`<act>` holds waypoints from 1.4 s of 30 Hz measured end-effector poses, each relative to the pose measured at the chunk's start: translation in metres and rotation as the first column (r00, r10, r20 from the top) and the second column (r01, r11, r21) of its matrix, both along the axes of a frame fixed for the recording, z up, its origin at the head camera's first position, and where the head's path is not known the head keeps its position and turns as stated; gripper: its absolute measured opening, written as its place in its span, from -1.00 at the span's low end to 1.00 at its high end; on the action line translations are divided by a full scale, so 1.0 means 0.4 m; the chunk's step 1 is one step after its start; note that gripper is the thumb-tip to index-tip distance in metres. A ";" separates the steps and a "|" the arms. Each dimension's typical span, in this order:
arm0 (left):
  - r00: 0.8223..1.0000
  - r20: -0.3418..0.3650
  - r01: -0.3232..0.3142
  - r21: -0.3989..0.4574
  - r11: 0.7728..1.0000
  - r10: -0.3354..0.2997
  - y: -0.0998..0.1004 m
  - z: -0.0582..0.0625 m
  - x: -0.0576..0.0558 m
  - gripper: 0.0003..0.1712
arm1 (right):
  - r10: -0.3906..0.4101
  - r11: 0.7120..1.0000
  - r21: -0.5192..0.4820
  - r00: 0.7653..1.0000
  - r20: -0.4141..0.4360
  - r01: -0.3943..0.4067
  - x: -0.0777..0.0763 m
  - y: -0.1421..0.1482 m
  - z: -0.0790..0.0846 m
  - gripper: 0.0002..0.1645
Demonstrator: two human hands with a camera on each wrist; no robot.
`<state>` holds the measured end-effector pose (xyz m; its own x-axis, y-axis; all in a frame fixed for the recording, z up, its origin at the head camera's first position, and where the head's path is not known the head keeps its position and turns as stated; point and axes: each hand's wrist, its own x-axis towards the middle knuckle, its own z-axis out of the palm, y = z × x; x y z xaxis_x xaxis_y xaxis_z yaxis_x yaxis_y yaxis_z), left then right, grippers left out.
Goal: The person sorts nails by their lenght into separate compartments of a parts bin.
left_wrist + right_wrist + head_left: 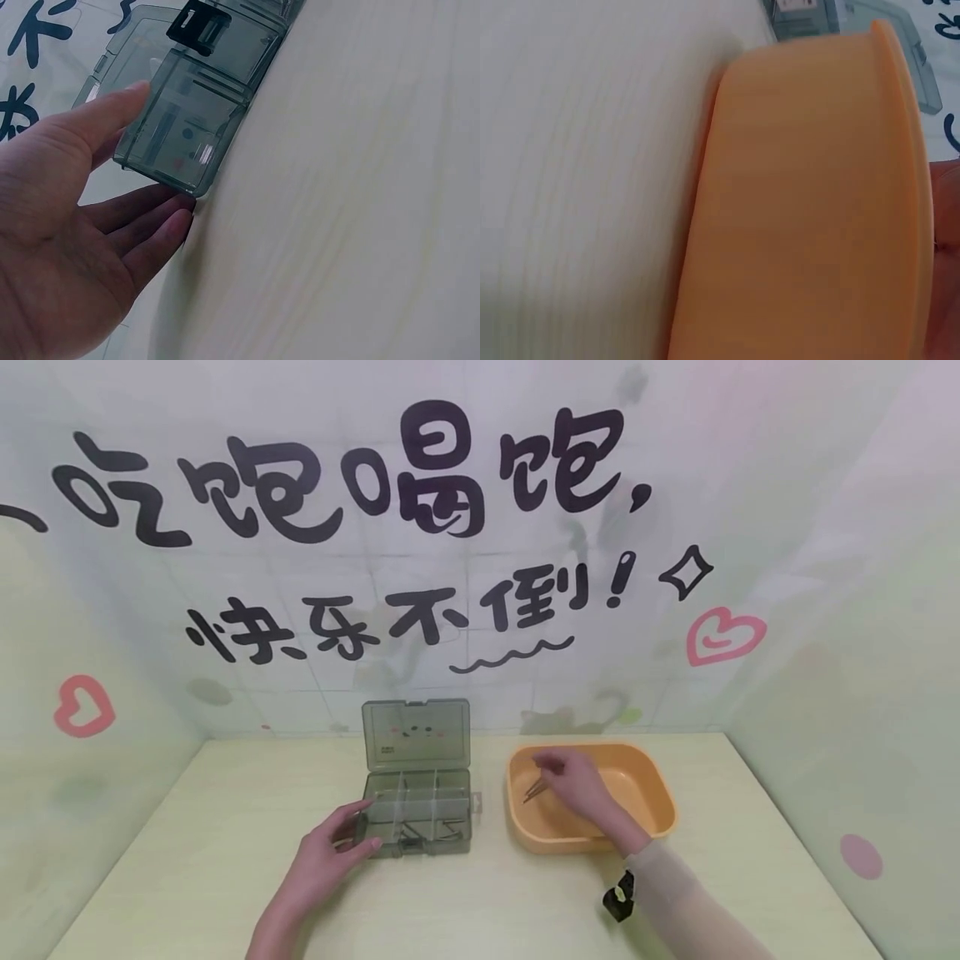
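Note:
A grey see-through compartment box (382, 810) stands with its lid (417, 735) raised at the back. My left hand (326, 856) holds the box's left end, thumb at the front corner and fingers along the side; the left wrist view shows this left hand (82, 217) close up. Slim metal pieces (442, 833), like nails or screws, lie in the front compartments. Over the left part of an orange tray (652, 777), my right hand (577, 785) pinches several thin metal pieces (534, 790). In the right wrist view, the tray's wall (802, 202) hides most of that hand.
The pale wooden table (495, 902) carries the box on the left and the tray on the right, with a gap between them. A printed wall (450, 552) rises behind, and side panels flank the table. A black strap (621, 897) sits at my right wrist.

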<state>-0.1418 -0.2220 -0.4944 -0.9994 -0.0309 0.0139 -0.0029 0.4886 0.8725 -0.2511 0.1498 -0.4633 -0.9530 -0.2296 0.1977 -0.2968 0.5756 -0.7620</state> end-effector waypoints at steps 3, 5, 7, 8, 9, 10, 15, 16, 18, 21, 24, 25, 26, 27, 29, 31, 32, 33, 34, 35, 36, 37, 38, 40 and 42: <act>1.000 -0.002 0.006 0.000 1.000 -0.006 0.001 0.000 -0.003 -0.25 | 0.009 0.999 0.042 1.000 -0.010 -0.009 -0.012 0.016 0.000 -0.72; 1.000 -0.004 0.005 -0.004 1.000 -0.005 0.002 0.002 -0.003 -0.25 | 0.021 0.999 0.050 1.000 -0.007 -0.021 -0.018 0.022 0.001 -0.73; 1.000 -0.001 0.002 -0.007 1.000 -0.002 0.001 0.003 -0.003 -0.25 | 0.031 0.998 0.052 1.000 -0.003 -0.031 -0.024 0.028 -0.002 -0.73; 1.000 0.001 0.000 -0.008 1.000 0.000 0.001 0.003 -0.004 -0.26 | 0.035 0.998 0.055 0.999 -0.002 -0.035 -0.027 0.030 -0.004 -0.73; 1.000 0.004 -0.002 -0.009 1.000 0.002 0.001 0.004 -0.004 -0.26 | 0.034 0.998 0.057 0.999 0.001 -0.034 -0.030 0.033 -0.007 -0.73; 1.000 0.008 -0.003 -0.009 1.000 0.004 0.001 0.005 -0.003 -0.26 | 0.032 0.998 0.058 0.999 0.009 -0.032 -0.033 0.036 -0.011 -0.73; 1.000 0.021 -0.008 -0.009 1.000 0.008 0.000 0.004 -0.002 -0.26 | 0.040 0.995 0.086 0.999 0.028 -0.042 -0.045 0.050 -0.030 -0.72; 1.000 0.021 -0.007 -0.009 1.000 0.008 0.000 0.004 -0.002 -0.26 | 0.046 0.995 0.090 0.998 0.035 -0.049 -0.046 0.052 -0.033 -0.71; 1.000 0.018 -0.006 -0.007 1.000 0.006 0.000 0.003 -0.003 -0.26 | 0.060 0.993 0.100 0.997 0.052 -0.065 -0.049 0.055 -0.037 -0.71; 1.000 0.015 -0.011 -0.005 1.000 0.011 0.001 0.004 -0.003 -0.27 | 0.092 0.990 0.102 0.994 0.064 -0.099 -0.053 0.058 -0.042 -0.70; 1.000 0.013 -0.013 -0.004 1.000 0.013 0.002 0.006 0.000 -0.26 | 0.138 0.982 0.129 0.990 0.026 -0.141 -0.057 0.061 -0.049 -0.69; 1.000 0.014 -0.015 -0.002 1.000 0.015 0.003 0.006 0.000 -0.26 | 0.157 0.978 0.139 0.988 0.009 -0.157 -0.058 0.061 -0.051 -0.69; 1.000 0.016 -0.014 -0.002 1.000 0.014 0.003 0.007 0.001 -0.26 | 0.173 0.974 0.152 0.985 -0.007 -0.170 -0.058 0.062 -0.054 -0.69; 1.000 0.016 -0.014 -0.001 1.000 0.014 0.003 0.007 0.001 -0.26 | 0.188 0.970 0.158 0.982 -0.021 -0.182 -0.059 0.062 -0.056 -0.69; 1.000 0.018 -0.013 0.002 1.000 0.013 0.004 0.008 0.000 -0.27 | 0.218 0.964 0.166 0.975 -0.042 -0.209 -0.059 0.061 -0.060 -0.70; 1.000 0.018 -0.013 0.001 1.000 0.013 0.004 0.008 0.000 -0.27 | 0.242 0.958 0.166 0.970 -0.035 -0.233 -0.058 0.061 -0.064 -0.73; 1.000 0.015 -0.011 0.001 1.000 0.011 0.004 0.008 -0.001 -0.27 | 0.249 0.956 0.165 0.968 -0.026 -0.242 -0.058 0.060 -0.065 -0.76; 1.000 0.013 -0.010 0.001 1.000 0.010 0.004 0.008 -0.001 -0.27 | 0.258 0.954 0.165 0.966 -0.018 -0.252 -0.058 0.060 -0.066 -0.78; 1.000 0.011 -0.008 0.000 1.000 0.008 0.003 0.008 -0.001 -0.27 | 0.265 0.950 0.171 0.964 -0.009 -0.259 -0.059 0.060 -0.067 -0.79; 1.000 0.009 -0.008 0.001 1.000 0.008 0.003 0.007 0.000 -0.27 | 0.266 0.949 0.174 0.964 0.004 -0.263 -0.058 0.060 -0.067 -0.81; 1.000 0.008 -0.007 0.001 1.000 0.007 0.002 0.007 0.000 -0.26 | 0.271 0.947 0.178 0.963 0.016 -0.269 -0.059 0.060 -0.068 -0.82; 1.000 0.006 -0.008 0.001 1.000 0.008 0.002 0.006 0.000 -0.26 | 0.275 0.945 0.178 0.961 0.023 -0.275 -0.059 0.059 -0.068 -0.83; 1.000 0.006 -0.007 0.000 1.000 0.007 0.002 0.006 0.000 -0.26 | 0.281 0.942 0.181 0.959 0.028 -0.281 -0.059 0.059 -0.067 -0.83; 1.000 0.006 -0.010 0.001 1.000 0.010 0.002 0.004 -0.001 -0.26 | 0.286 0.938 0.193 0.957 0.034 -0.288 -0.059 0.059 -0.066 -0.83; 1.000 0.005 -0.010 0.001 1.000 0.010 0.001 0.002 0.000 -0.27 | 0.288 0.935 0.201 0.957 0.048 -0.291 -0.058 0.059 -0.064 -0.83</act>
